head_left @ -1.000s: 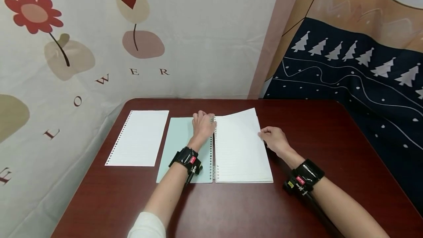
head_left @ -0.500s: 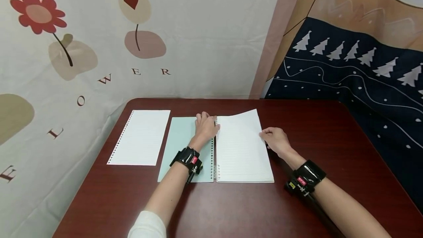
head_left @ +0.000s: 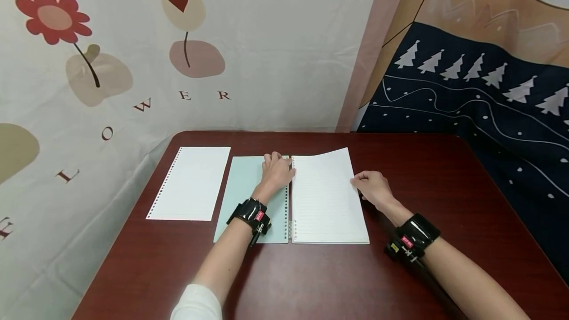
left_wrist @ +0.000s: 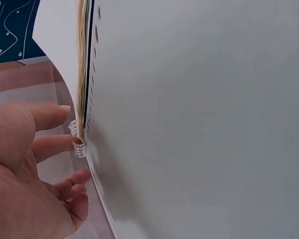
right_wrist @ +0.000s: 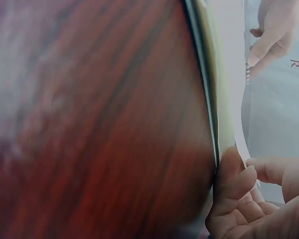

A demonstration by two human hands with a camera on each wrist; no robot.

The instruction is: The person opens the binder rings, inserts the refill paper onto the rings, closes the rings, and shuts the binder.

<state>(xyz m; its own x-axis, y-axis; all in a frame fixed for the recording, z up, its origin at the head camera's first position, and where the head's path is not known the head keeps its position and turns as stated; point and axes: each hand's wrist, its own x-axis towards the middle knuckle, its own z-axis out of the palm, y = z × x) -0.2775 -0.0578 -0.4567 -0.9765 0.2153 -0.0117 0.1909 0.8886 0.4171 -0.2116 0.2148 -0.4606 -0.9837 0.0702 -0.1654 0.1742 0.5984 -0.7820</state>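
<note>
A loose-leaf notebook lies open, its pale green cover (head_left: 240, 189) on the left and a stack of white lined pages (head_left: 329, 201) on the right. My left hand (head_left: 275, 174) is at the far end of the spine. In the left wrist view one finger touches the clear binding rings (left_wrist: 79, 149), while the digit above it stays a little apart. At the right page edge, my right hand (head_left: 373, 186) pinches the top white sheet (right_wrist: 231, 59) between thumb and fingers. That sheet's far right corner is lifted above the stack.
A loose white sheet (head_left: 191, 184) with punched holes lies left of the notebook on the dark red table (head_left: 320, 280). A printed white cloth (head_left: 284, 53) hangs behind the table, and a dark blue tree-patterned cloth (head_left: 471, 93) hangs at the right.
My left thumb has spread slightly toward me beside the rings. The right hand keeps its pinch, and the lifted corner has sunk a little.
</note>
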